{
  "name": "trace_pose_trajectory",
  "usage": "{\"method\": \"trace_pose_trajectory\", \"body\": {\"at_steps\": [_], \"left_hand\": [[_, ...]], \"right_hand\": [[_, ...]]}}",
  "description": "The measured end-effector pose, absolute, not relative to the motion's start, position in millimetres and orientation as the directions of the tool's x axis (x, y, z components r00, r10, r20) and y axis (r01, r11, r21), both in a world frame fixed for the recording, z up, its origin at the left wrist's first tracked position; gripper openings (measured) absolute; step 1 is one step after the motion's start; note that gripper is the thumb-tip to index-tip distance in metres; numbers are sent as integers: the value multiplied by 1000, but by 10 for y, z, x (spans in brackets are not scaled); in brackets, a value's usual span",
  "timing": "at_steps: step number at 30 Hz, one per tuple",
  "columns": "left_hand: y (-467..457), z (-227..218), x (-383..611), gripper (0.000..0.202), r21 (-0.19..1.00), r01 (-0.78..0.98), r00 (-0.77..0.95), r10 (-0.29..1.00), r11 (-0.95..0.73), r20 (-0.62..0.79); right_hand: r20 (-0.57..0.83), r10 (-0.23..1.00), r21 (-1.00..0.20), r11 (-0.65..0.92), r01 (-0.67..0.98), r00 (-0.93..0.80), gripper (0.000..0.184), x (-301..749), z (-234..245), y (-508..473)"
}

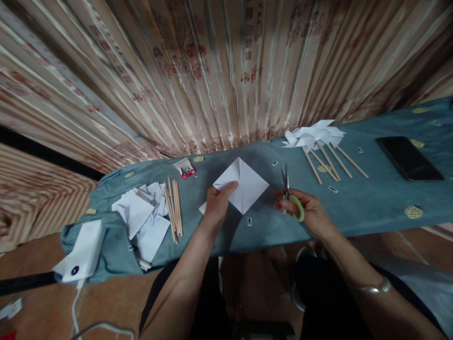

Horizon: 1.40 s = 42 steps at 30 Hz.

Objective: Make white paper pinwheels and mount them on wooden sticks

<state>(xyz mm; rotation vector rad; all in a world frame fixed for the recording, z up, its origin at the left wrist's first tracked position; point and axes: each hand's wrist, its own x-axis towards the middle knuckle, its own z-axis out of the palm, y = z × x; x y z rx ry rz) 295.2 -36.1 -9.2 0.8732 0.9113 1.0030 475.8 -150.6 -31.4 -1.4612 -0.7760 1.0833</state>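
Note:
My left hand [218, 200] grips a creased white paper square [249, 183] by its left side, thumb on top. The square is turned corner-up, with a fold line down its middle. A small white piece of paper [203, 208] shows beside that hand, partly hidden. In my right hand [307, 208] are scissors [297, 208] with light green handles, fingers through the loops. Their blades point away from me, to the right of the paper and apart from it.
White paper pinwheels [314, 134] on wooden sticks lie at the back right, near a black phone [408, 158]. Loose wooden sticks [173, 210], a pile of paper [141, 212], a small red box of metal pins [184, 167] and a white device [85, 250] lie left on the green cloth [371, 208].

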Motion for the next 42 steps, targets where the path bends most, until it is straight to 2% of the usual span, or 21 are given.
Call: {"method": "trace_pose_trajectory", "body": {"at_steps": [4, 9, 14, 18, 23, 25, 28, 31, 35, 42], "left_hand": [[-444, -139, 2992, 26, 919, -212, 355, 903, 332, -244], [-534, -131, 3017, 20, 942, -68, 449, 853, 328, -264], [-557, -151, 3041, 24, 945, -37, 474, 839, 324, -268], [-559, -144, 3073, 33, 911, -112, 497, 816, 396, -294], [-669, -95, 3149, 42, 845, -288, 605, 770, 450, -204], [-733, -100, 3196, 42, 855, -289, 588, 785, 430, -196], [-798, -141, 3276, 34, 885, -243, 459, 851, 396, -255], [-797, -190, 3332, 24, 904, -219, 319, 903, 366, -288], [-706, -233, 3326, 17, 928, -238, 284, 934, 287, -216], [-470, -219, 3221, 9, 965, -207, 170, 978, 158, -124]], "right_hand": [[-168, 882, -984, -123, -130, 440, 45, 4828, -311, -1444], [-187, 904, -977, -131, -166, 385, 46, 4786, -293, -1425], [-223, 915, -971, -179, -157, 338, 48, 4717, -280, -1427], [-217, 892, -970, -149, -195, 397, 44, 4689, -310, -1420], [-201, 791, -957, -32, -289, 578, 44, 4649, -362, -1372], [-197, 762, -954, -5, -299, 617, 44, 4613, -366, -1347], [-219, 751, -944, -2, -329, 623, 44, 4549, -353, -1325], [-230, 771, -935, -5, -355, 593, 45, 4505, -345, -1329], [-198, 839, -949, -36, -313, 506, 44, 4515, -359, -1383], [-282, 953, -932, -247, -265, 106, 55, 4549, -343, -1591]]}}
